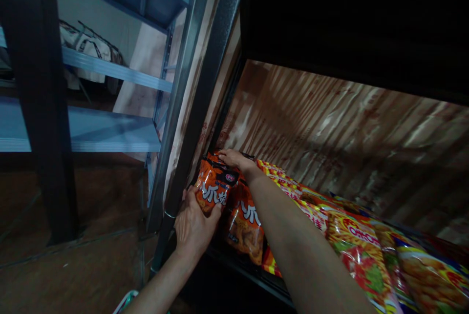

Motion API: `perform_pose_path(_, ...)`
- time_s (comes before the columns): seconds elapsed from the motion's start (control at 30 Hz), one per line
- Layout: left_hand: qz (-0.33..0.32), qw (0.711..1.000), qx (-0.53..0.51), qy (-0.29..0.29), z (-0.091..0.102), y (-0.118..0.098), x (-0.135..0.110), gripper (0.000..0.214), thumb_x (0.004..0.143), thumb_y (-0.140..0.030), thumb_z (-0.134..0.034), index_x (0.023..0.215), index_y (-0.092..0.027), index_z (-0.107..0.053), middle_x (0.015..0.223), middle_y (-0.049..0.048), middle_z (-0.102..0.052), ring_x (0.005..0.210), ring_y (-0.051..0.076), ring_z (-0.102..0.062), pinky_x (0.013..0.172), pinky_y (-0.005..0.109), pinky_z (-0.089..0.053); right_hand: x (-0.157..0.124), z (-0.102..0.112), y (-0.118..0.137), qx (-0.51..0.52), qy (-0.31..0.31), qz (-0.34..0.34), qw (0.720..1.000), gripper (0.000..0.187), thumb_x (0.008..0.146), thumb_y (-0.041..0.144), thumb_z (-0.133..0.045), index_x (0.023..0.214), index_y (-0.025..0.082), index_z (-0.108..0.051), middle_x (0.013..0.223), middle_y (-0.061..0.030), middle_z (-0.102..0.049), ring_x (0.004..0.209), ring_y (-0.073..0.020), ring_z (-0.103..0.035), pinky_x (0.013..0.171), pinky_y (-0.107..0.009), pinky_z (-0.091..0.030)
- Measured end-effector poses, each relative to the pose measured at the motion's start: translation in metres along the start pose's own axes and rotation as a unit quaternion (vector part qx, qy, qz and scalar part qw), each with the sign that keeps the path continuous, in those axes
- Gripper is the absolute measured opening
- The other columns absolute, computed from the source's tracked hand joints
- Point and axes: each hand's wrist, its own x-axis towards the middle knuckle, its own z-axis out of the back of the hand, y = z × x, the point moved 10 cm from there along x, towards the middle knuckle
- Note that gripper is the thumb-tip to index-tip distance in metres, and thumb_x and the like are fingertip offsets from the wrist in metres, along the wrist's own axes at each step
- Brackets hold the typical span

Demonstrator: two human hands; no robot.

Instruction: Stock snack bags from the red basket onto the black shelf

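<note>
My left hand (196,223) grips the lower part of an orange and black snack bag (214,187), with the thumb on one side and the fingers on the other. The bag stands upright at the left end of a dark shelf. Over its top edge reaches my right hand (234,158), fingers closed together at the bags there; its fingertips are partly hidden. A second orange snack bag (246,226) of the same kind stands just right of the first, partly behind my right forearm.
Several red and yellow snack bags (353,236) line the shelf to the right. A black metal post (200,123) borders the shelf on the left. Beyond it stands a blue metal rack (113,131). Striped, shiny sheeting (311,118) covers the back.
</note>
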Motion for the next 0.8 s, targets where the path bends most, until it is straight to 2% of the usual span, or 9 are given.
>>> perform_pose_path(0.1,0.002,1.000,0.013,0.004,-0.002,-0.002,0.003,0.058,0.080,-0.048,-0.052,0.124,-0.012,-0.038,0.107,0.0172,-0.065,0.109,0.030,-0.058,0.086,0.037,-0.044,0.003,-0.005,-0.002,-0.037,0.010,-0.013,0.999,0.022,0.075,0.021,-0.063,0.095,0.023,-0.071,0.103,-0.0048,-0.070,0.096,-0.0202,-0.062,0.081,-0.025,-0.043)
perform_pose_path(0.2,0.002,0.999,0.039,-0.011,-0.003,-0.002,0.004,0.067,0.081,-0.047,-0.051,0.134,-0.011,-0.031,0.113,0.0179,-0.063,0.112,0.029,-0.056,0.087,0.037,-0.044,0.007,-0.004,-0.008,-0.074,0.004,-0.046,0.996,0.034,0.072,0.019,-0.066,0.106,0.020,-0.066,0.109,-0.0080,-0.068,0.100,-0.0214,-0.061,0.082,-0.025,-0.044)
perform_pose_path(0.3,-0.013,0.998,0.047,-0.027,-0.004,-0.004,0.006,0.068,0.082,-0.044,-0.050,0.138,-0.011,-0.029,0.121,0.0173,-0.059,0.114,0.027,-0.055,0.089,0.037,-0.044,0.009,-0.001,-0.015,-0.105,0.004,-0.079,0.991,0.025,0.072,0.015,-0.065,0.097,0.017,-0.069,0.100,-0.0097,-0.070,0.093,-0.0207,-0.064,0.076,-0.023,-0.045)
perform_pose_path(0.43,-0.045,0.998,0.024,-0.042,-0.009,-0.006,0.012,0.063,0.081,-0.041,-0.052,0.135,-0.013,-0.035,0.128,0.0143,-0.055,0.117,0.025,-0.053,0.095,0.035,-0.043,0.009,0.003,-0.021,-0.120,-0.003,-0.098,0.988,0.018,0.074,0.011,-0.059,0.088,0.014,-0.070,0.092,-0.0098,-0.071,0.086,-0.0195,-0.065,0.070,-0.021,-0.045)
perform_pose_path(0.67,-0.054,0.998,0.006,-0.019,-0.016,-0.005,0.022,0.057,0.079,-0.039,-0.055,0.128,-0.014,-0.043,0.127,0.0121,-0.055,0.117,0.025,-0.052,0.098,0.038,-0.041,0.012,0.013,-0.024,-0.123,-0.036,-0.102,0.986,0.021,0.082,0.015,-0.051,0.092,0.015,-0.069,0.098,-0.0099,-0.070,0.092,-0.0186,-0.064,0.074,-0.021,-0.045)
perform_pose_path(0.8,-0.064,0.998,0.006,-0.021,-0.015,-0.005,0.021,0.055,0.078,-0.040,-0.056,0.127,-0.016,-0.044,0.126,0.0107,-0.056,0.117,0.025,-0.052,0.099,0.039,-0.041,0.014,0.011,-0.025,-0.125,-0.036,-0.106,0.986,0.025,0.083,0.022,-0.051,0.100,0.017,-0.068,0.103,-0.0099,-0.069,0.096,-0.0197,-0.062,0.077,-0.023,-0.045)
